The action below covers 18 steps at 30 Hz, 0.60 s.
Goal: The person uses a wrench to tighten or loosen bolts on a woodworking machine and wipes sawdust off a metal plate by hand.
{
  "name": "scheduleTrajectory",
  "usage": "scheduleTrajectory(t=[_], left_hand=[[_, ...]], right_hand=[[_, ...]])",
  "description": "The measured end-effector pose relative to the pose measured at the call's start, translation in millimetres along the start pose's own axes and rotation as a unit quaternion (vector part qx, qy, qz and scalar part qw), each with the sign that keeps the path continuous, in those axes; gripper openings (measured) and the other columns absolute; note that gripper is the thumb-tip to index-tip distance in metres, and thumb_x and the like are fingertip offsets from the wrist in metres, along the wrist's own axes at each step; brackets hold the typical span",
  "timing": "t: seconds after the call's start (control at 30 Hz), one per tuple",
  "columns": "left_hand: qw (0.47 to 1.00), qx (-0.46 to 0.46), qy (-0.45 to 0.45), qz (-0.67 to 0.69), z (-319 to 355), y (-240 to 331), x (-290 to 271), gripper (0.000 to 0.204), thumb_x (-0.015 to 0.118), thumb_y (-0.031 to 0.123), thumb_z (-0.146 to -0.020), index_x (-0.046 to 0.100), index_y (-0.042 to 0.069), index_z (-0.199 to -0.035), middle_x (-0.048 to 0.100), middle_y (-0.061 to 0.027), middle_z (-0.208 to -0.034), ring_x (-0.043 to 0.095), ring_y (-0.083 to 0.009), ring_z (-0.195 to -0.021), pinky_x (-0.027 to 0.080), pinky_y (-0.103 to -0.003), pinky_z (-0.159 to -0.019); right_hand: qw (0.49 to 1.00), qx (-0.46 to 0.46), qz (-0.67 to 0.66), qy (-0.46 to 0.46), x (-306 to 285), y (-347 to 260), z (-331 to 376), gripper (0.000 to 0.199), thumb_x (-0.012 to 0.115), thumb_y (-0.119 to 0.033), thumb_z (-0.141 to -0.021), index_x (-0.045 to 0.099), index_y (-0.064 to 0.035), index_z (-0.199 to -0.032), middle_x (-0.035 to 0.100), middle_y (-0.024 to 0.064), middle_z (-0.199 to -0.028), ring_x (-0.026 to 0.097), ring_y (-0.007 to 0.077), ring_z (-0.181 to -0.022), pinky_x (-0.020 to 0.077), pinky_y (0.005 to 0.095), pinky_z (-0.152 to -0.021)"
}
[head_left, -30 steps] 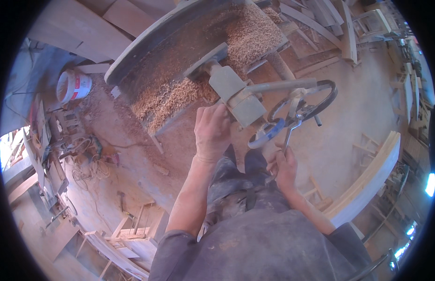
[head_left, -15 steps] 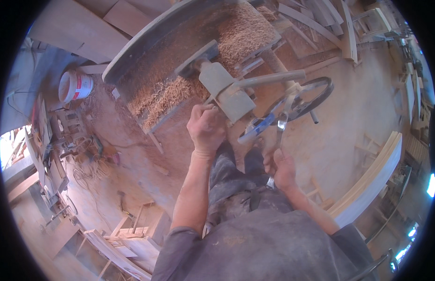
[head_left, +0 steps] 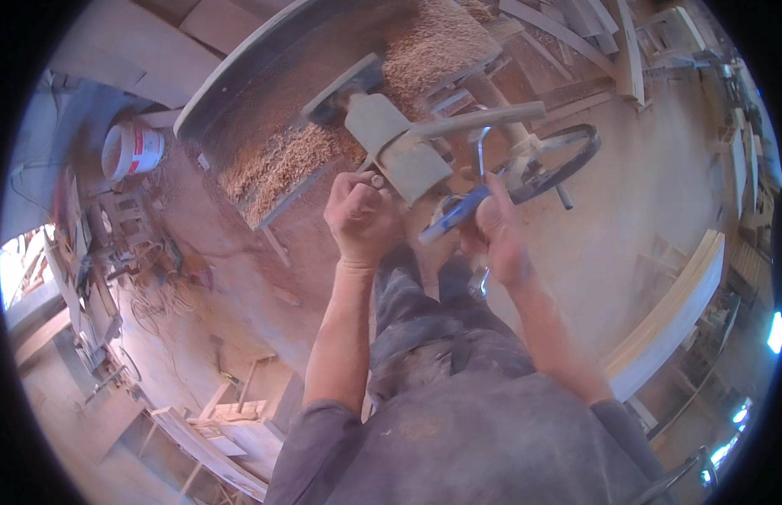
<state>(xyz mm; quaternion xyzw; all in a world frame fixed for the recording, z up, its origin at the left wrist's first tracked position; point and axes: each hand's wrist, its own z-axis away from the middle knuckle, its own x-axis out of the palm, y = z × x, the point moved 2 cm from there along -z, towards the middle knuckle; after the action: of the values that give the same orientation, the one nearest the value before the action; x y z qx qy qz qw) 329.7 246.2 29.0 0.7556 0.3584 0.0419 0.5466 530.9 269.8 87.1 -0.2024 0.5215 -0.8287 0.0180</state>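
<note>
Machine housing [head_left: 399,147] between left shavings pile [head_left: 277,164] and right shavings pile [head_left: 433,50]. Handwheel [head_left: 571,175] right of housing. Of the hands: left hand [head_left: 361,215] at housing's near-left corner; right hand [head_left: 500,231] on handwheel's near side, wrench [head_left: 482,151] in it. Bucket [head_left: 134,151] far left on floor [head_left: 652,168], boards [head_left: 138,50] beyond. Cable [head_left: 164,299] on floor, nearer than bucket. Stacked wooden pieces [head_left: 248,438] lower left. Curved timber [head_left: 668,324] well right. Planks [head_left: 593,34] upper right, past handwheel.
</note>
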Motion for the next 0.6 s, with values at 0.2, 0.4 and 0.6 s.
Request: scheduleTrajectory(t=[0.2,0.4,0.6], left_hand=[[0.996,-0.093,-0.005,0.015,7.7,14.4,-29.5,0.008,0.068,-0.008,-0.081,0.065,-0.001,-0.081,0.069,-0.0101,-0.097,0.064,-0.0151,-0.083,0.05,-0.027,-0.07],[0.921,-0.319,-0.164,0.149,85.8,59.6,-32.3,0.016,0.061,0.01,-0.095,0.07,-0.003,-0.097,0.07,-0.0124,-0.093,0.065,-0.0188,-0.081,0.051,-0.031,-0.073],[0.909,-0.386,-0.137,0.072,72.3,48.8,-62.2,0.026,0.062,0.019,-0.096,0.071,-0.005,-0.092,0.071,-0.0098,-0.078,0.064,-0.0126,-0.073,0.051,-0.03,-0.068]], right_hand=[[0.992,0.06,-0.003,0.107,-29.4,65.7,52.7,0.032,0.05,-0.03,-0.105,0.047,-0.0059,-0.126,0.06,0.0031,-0.082,0.058,0.0109,-0.063,0.043,0.0234,-0.053],[0.977,0.033,0.212,-0.016,35.1,71.0,72.5,0.016,0.053,-0.011,-0.098,0.057,-0.0023,-0.11,0.068,0.0126,-0.091,0.069,0.0243,-0.085,0.0523,0.0335,-0.073],[0.958,0.014,0.239,-0.161,79.8,100.4,50.6,0.022,0.053,-0.008,-0.092,0.061,0.0015,-0.11,0.066,0.0268,-0.098,0.066,0.0429,-0.099,0.0523,0.0435,-0.081]])
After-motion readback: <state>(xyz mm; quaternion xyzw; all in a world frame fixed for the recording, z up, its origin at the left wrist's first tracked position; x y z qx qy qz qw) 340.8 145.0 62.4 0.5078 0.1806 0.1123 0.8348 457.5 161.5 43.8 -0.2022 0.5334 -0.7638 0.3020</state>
